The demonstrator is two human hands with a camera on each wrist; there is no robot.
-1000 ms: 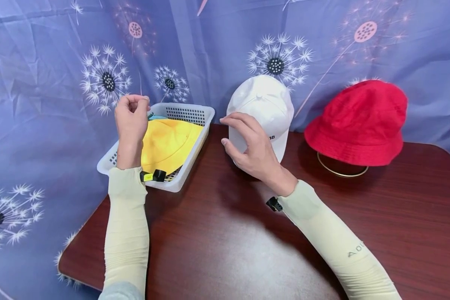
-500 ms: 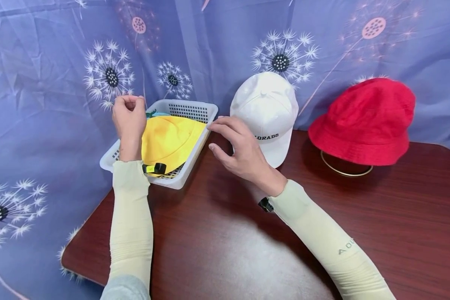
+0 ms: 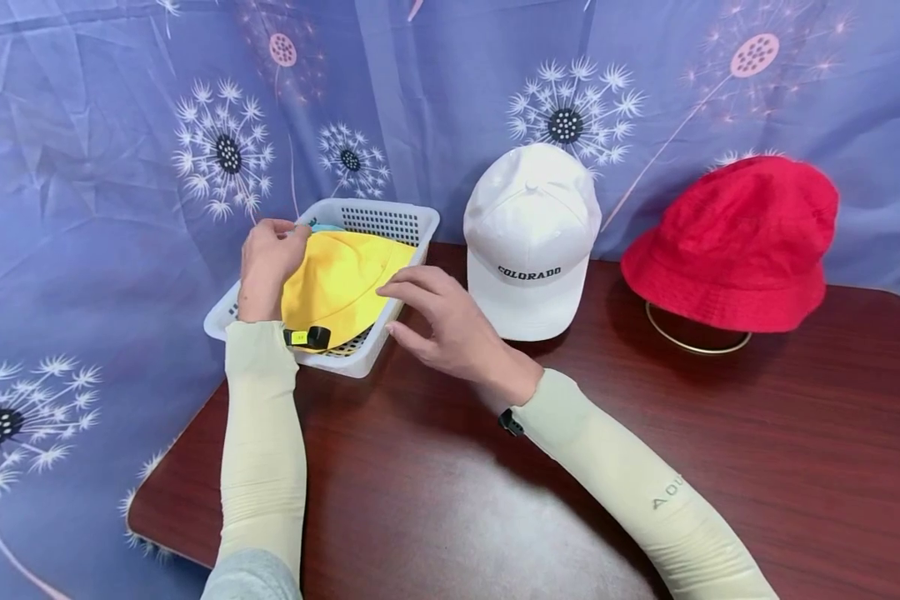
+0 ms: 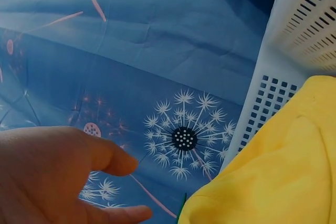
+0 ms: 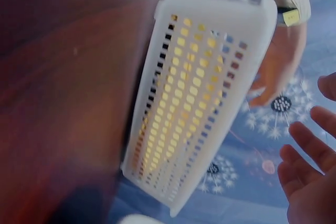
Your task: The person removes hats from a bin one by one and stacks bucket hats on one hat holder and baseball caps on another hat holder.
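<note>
A yellow hat point(image 3: 345, 279) lies in a white perforated plastic basket point(image 3: 356, 364) at the back left, over something light blue point(image 3: 326, 227). My left hand point(image 3: 272, 258) hovers by the hat's left side; the left wrist view shows its thumb and finger point(image 4: 118, 158) apart with nothing between them. Above the basket's right rim is my right hand point(image 3: 442, 321), fingers spread and gently bent, pointing toward the hat. Seen from the right wrist, the right hand point(image 5: 312, 177) holds nothing and the yellow hat shows through the basket's holes.
A white cap point(image 3: 532, 233) lettered COLORADO stands upright right of the basket. Farther right, a red bucket hat point(image 3: 735, 242) sits raised on a stand with a gold metal ring point(image 3: 697, 348). A blue dandelion-print curtain point(image 3: 435, 100) hangs behind the dark wooden table point(image 3: 420, 500).
My right hand has moved left from in front of the white cap to the basket's right rim. My left hand has come down closer to the yellow hat.
</note>
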